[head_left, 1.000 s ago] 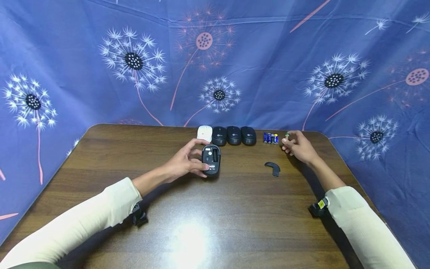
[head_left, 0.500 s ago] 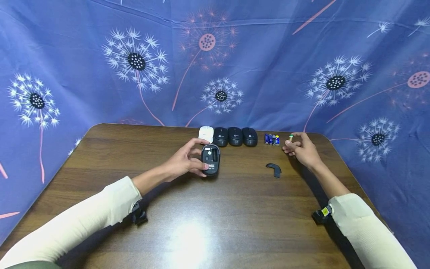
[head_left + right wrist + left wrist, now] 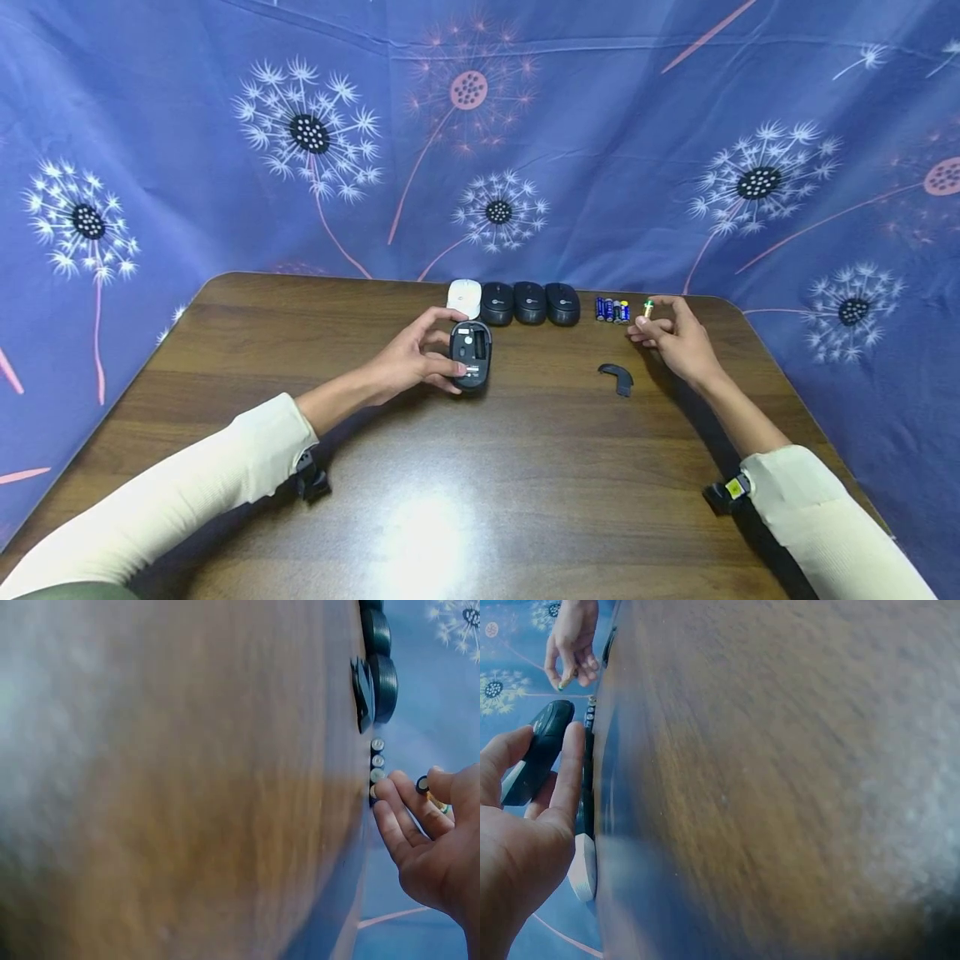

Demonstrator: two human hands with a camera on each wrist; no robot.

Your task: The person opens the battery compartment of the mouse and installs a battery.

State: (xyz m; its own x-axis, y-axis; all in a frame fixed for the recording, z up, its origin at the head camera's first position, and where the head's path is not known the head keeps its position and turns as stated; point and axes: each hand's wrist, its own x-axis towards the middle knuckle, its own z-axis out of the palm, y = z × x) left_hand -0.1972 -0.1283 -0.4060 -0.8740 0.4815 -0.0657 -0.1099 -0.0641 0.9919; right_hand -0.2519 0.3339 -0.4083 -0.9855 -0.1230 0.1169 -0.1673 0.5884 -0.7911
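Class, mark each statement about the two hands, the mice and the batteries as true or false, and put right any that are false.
1. The left-hand grip holds a black mouse with its underside in view in the head picture. True.
2. The curved black piece is pinched in the right-hand grip. False: it lies on the table.
3. A battery is between the right thumb and a finger. True.
4. The row at the back has three white mice and one black. False: it has one white mouse, at the left end, and three black mice.
5. Four batteries lie side by side, right of that row. True.
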